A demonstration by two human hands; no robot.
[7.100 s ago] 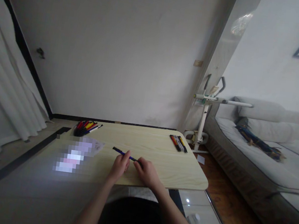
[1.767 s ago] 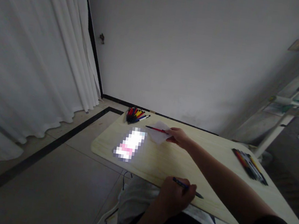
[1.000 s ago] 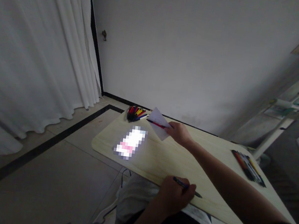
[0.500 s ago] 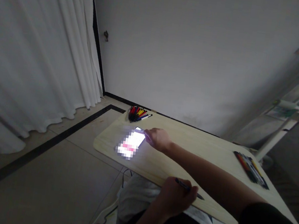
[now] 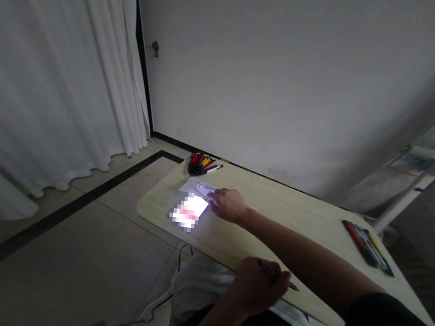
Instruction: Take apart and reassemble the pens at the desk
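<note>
White curtain (image 5: 64, 78) folds hang at the far left beside a tiled floor (image 5: 90, 242), with a plain wall behind the pale worktop (image 5: 295, 210). Near the worktop's left end lies a glowing phone (image 5: 189, 214), its screen pixelated; beyond it, a fanned bundle of mixed pens (image 5: 202, 165) sits at the far corner. A sheet of paper (image 5: 196, 187) lies between bundle and phone, seeming to overlap the phone's upper end. The right hand (image 5: 229, 205) reaches to that sheet, fingertips touching its right side; whether its grip is pinched together or merely resting, I cannot tell. Nearer the front edge, the left hand (image 5: 260, 286) has its grip closed around a dark pen (image 5: 267, 267), held slanting. Farther right, more pens (image 5: 368, 248) lie in a rough row, near a white metal frame (image 5: 409, 199). Work looks partway: two groups are laid out, and the held pen belongs with neither.
</note>
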